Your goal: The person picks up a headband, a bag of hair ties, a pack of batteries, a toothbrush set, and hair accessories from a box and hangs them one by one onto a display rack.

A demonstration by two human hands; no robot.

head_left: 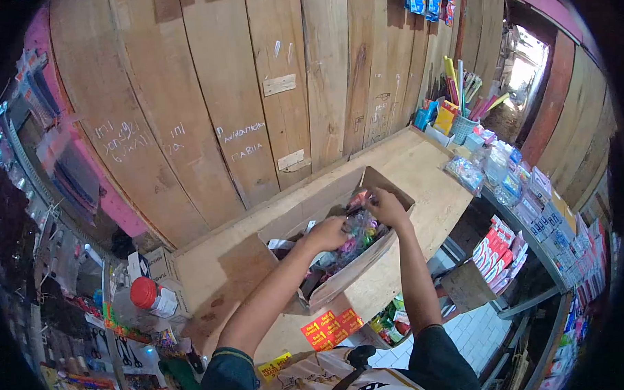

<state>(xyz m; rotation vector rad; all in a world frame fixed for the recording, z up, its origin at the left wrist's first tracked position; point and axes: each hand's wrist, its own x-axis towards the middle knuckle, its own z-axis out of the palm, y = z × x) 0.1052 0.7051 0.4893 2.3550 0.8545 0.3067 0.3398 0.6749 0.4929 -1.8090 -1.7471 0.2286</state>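
An open cardboard box stands on the wooden counter, holding plastic bags of small colourful items. Over its middle, my left hand has its fingers closed on the clear plastic bag. My right hand is at the box's right end, fingers bent around a small packet with reddish contents. Dark and white packets lie in the left part of the box, partly hidden by my left forearm.
A red-lidded jar stands at the left. Red and yellow stickers mark the counter's front edge. At right are a toothpaste carton, a teal basket and shelved goods. A plank wall rises behind.
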